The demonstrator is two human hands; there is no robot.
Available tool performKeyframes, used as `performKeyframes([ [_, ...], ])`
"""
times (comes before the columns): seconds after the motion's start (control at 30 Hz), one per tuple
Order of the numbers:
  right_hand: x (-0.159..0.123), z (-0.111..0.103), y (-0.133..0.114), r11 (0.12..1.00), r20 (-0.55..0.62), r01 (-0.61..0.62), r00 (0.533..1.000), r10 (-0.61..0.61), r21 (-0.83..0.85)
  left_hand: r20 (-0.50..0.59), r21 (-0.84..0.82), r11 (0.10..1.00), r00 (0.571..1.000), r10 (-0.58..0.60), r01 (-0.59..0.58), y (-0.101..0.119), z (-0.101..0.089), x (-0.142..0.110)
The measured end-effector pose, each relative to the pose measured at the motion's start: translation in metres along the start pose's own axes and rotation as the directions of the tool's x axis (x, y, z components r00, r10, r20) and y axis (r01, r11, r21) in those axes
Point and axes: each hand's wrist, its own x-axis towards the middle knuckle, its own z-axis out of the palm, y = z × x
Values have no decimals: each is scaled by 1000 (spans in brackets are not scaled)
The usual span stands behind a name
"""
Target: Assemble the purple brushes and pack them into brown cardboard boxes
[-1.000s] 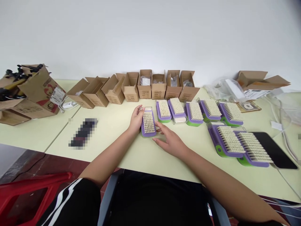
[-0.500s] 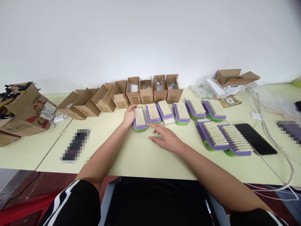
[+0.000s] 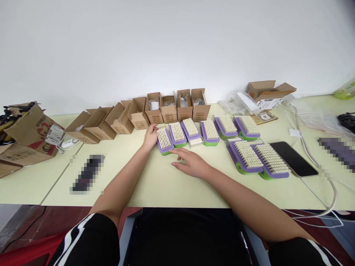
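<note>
While a hand (image 3: 150, 136) touches a brush (image 3: 164, 140) — labels (image 3: 54, 134) blur.

Looks to us like a small packing workroom, honestly: long pale tables (image 3: 116, 173) pushed together against a bare white wall (image 3: 177, 48), open cardboard boxes (image 3: 168, 109) lined up along the far edge, and purple-and-green brushes (image 3: 210, 133) set out in rows.

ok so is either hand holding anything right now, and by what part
The left hand has its fingers on the far end of a purple-and-green plastic brush with cream bristles, firmness unclear. The right hand holds nothing, resting on the pale table.
</note>
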Motion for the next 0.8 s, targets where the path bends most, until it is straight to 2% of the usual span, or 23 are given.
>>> performKeyframes([
  [0.1, 2, 1, 4, 999, -56, 32, 998, -30, 36, 5, -19, 1000, 1000, 3, -3, 3, -1, 0],
  [0.23, 7, -7, 2, 993, -210, 101, 974, -87, 57, -40, -12, 1000, 999, 22, -22, 10, -13, -11],
  [0.33, 18, -25, -5, 993, -311, 118, 943, -118, -19, -31, -5, 998, 998, 56, -56, 13, -26, -31],
  [0.4, 31, -44, -10, 990, -361, 93, 924, -127, -110, 11, -5, 997, 997, 80, -79, 13, -31, -49],
  [0.5, 59, -82, -12, 964, -431, -27, 897, -94, -266, 130, 23, 991, 983, 130, -134, 14, -34, -73],
  [0.63, 101, -137, 2, 856, -546, -210, 832, -98, -473, 273, 125, 964, 942, 194, -235, 18, -34, -91],
  [0.73, 124, -167, 22, 751, -530, -348, 848, -3, -561, 336, 201, 940, 921, 198, -276, 19, -36, -92],
  [0.8, 134, -178, 34, 678, -481, -413, 871, 99, -609, 366, 218, 933, 910, 193, -286, 18, -38, -91],
])
